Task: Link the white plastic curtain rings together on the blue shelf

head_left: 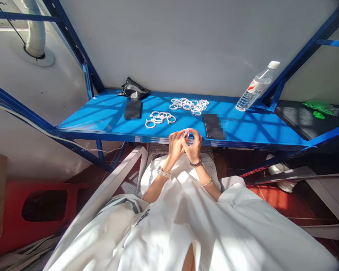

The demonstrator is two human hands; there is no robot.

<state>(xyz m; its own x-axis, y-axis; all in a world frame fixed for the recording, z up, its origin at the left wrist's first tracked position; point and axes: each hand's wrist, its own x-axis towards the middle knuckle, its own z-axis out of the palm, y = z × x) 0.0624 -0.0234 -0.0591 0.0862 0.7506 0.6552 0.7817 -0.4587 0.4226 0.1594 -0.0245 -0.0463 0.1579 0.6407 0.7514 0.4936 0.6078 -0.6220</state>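
My left hand (175, 146) and my right hand (193, 147) meet at the front edge of the blue table (101, 116). Their fingertips are closed around one white curtain ring (187, 133), partly hidden by the fingers. Just beyond them lies a small group of white curtain rings (158, 117), each a thin hoop, some with a small nub. Farther back and to the right is a larger, overlapping pile of the same rings (186, 103). A dark phone (214, 127) lies close to my right hand.
A tilted-looking clear water bottle (254, 87) stands at the back right. Toward the back left are a crumpled black plastic bag (133, 89) and a dark blurred rectangle (133, 109). Blue metal posts (73, 41) frame the table. A green packet (322, 108) lies at far right.
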